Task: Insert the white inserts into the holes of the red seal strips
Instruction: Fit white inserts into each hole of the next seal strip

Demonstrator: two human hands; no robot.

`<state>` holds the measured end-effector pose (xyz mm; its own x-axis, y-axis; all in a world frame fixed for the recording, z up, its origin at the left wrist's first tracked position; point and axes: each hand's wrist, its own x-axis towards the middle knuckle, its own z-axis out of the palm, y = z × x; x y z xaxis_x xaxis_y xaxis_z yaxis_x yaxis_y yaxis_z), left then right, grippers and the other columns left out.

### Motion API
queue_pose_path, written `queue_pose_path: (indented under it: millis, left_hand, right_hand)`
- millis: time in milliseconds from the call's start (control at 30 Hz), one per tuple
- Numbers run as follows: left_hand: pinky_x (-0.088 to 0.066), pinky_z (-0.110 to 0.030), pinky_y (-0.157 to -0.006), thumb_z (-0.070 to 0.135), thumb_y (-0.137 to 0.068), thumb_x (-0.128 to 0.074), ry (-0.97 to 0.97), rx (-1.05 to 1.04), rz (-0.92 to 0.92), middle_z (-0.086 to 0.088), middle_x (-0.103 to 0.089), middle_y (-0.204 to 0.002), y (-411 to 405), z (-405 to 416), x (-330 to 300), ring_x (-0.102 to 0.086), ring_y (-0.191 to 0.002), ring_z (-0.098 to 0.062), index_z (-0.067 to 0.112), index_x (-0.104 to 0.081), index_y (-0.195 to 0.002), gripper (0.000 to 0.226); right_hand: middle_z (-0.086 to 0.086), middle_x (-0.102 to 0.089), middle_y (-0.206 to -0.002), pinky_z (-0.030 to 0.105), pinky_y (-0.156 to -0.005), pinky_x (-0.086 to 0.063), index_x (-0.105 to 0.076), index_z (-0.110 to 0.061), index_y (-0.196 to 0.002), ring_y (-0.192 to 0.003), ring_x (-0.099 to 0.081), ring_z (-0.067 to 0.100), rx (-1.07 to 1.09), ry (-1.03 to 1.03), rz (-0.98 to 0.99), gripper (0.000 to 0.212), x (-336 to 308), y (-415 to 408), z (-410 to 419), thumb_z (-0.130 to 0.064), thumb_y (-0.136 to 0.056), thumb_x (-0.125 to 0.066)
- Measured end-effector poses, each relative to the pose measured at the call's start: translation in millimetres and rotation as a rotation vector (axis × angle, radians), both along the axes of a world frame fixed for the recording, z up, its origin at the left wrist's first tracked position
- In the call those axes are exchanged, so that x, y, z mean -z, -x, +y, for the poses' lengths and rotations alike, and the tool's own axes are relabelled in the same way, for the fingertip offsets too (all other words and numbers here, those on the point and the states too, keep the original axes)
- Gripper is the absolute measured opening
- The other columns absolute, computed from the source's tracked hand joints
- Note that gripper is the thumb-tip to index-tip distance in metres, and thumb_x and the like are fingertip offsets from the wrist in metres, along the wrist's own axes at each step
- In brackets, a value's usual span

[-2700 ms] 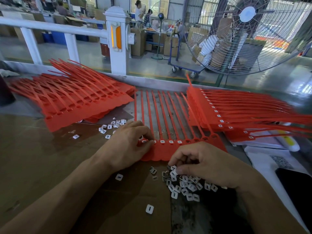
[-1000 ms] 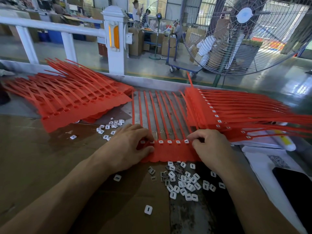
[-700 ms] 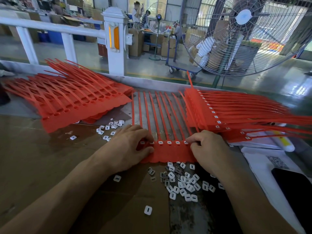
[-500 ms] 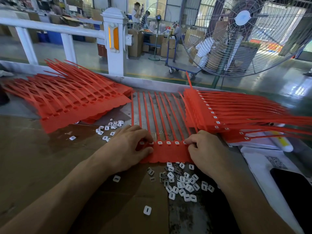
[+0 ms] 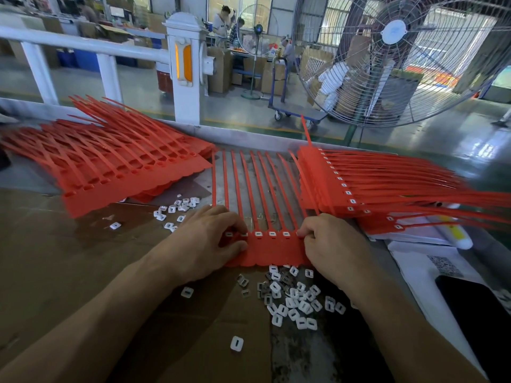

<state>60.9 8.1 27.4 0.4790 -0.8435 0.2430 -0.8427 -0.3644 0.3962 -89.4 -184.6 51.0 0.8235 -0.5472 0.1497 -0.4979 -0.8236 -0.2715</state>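
Note:
A red seal strip sheet (image 5: pixel 272 248) lies flat in front of me, its long tails pointing away. White inserts sit in several of its holes along the head row. My left hand (image 5: pixel 206 241) grips the sheet's left end, thumb under the edge and fingers curled on top. My right hand (image 5: pixel 330 243) covers the right end with curled fingers pressing at the holes there; what is under the fingertips is hidden. A pile of loose white inserts (image 5: pixel 293 295) lies just below the sheet.
A stack of red sheets without inserts (image 5: pixel 110 167) lies at the left. A stack of sheets with inserts (image 5: pixel 373 194) lies at the right, over papers (image 5: pixel 425 269) and a black phone (image 5: pixel 478 313). More inserts (image 5: pixel 177 211) lie scattered left. A big fan (image 5: pixel 392 56) stands behind.
My right hand left the insert pile, moved up to the sheet's right end and has stayed pressing there. My left hand kept its grip on the left end.

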Motion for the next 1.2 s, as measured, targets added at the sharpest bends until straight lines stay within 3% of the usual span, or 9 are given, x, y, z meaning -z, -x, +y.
queue_pose_path:
  millis: [133, 433, 600, 733, 900, 1200]
  left_hand:
    - [-0.033, -0.027, -0.106, 0.050, -0.093, -0.061, 0.006, -0.001, 0.002, 0.017, -0.054, -0.122, 0, 1, 0, -0.043, -0.117, -0.003, 0.039, -0.061, -0.121, 0.030]
    - [-0.034, -0.029, -0.106, 0.051, -0.093, -0.062, 0.003, -0.006, 0.008, 0.017, -0.054, -0.121, 0, 0, -1, -0.044, -0.117, -0.004, 0.038, -0.061, -0.120, 0.030]
    - [-0.036, -0.029, -0.104, 0.049, -0.092, -0.063, 0.020, -0.023, 0.007, 0.016, -0.055, -0.117, 0, -2, 1, -0.046, -0.115, -0.006, 0.037, -0.063, -0.118, 0.028]
    - [-0.039, -0.034, -0.105, 0.046, -0.092, -0.066, 0.041, -0.025, 0.028, 0.015, -0.057, -0.117, -1, -3, 2, -0.048, -0.114, -0.009, 0.036, -0.065, -0.116, 0.026]
    - [-0.040, -0.034, -0.106, 0.048, -0.092, -0.065, 0.034, -0.027, 0.046, 0.017, -0.055, -0.117, -4, -1, 1, -0.047, -0.115, -0.006, 0.038, -0.064, -0.116, 0.026]
    - [-0.043, -0.036, -0.100, 0.049, -0.092, -0.063, 0.052, -0.050, 0.005, 0.016, -0.057, -0.109, -5, 1, 0, -0.049, -0.108, -0.006, 0.036, -0.066, -0.111, 0.023]
  right_hand:
    - [-0.006, -0.073, -0.097, 0.041, -0.080, -0.058, -0.076, -0.025, -0.096, -0.091, -0.069, 0.019, 0.007, 0.059, 0.056, 0.030, -2, -3, 4, -0.010, -0.094, -0.051]
    - [-0.005, -0.070, -0.116, 0.041, -0.094, -0.053, -0.077, -0.027, -0.109, -0.109, -0.065, 0.019, -0.019, -0.028, 0.004, 0.032, 0, -2, -3, -0.013, -0.098, -0.051]
    - [-0.016, -0.066, -0.116, 0.033, -0.100, -0.051, -0.075, -0.032, -0.119, -0.112, -0.062, 0.006, -0.140, -0.120, -0.068, 0.030, 6, 11, -17, -0.018, -0.101, -0.055]
    - [-0.027, -0.067, -0.103, 0.012, -0.085, -0.045, -0.076, -0.039, -0.102, -0.099, -0.061, -0.010, -0.295, -0.239, -0.099, 0.016, 5, 16, -22, -0.025, -0.095, -0.072]
    - [-0.022, -0.069, -0.094, 0.014, -0.074, -0.045, -0.076, -0.039, -0.090, -0.087, -0.063, -0.001, -0.453, -0.338, 0.049, 0.011, 0, 20, -21, -0.030, -0.086, -0.082]
    - [-0.027, -0.067, -0.091, 0.011, -0.071, -0.046, -0.075, -0.035, -0.089, -0.083, -0.064, -0.003, -0.442, -0.319, 0.078, 0.015, 2, 21, -22, -0.025, -0.084, -0.085]
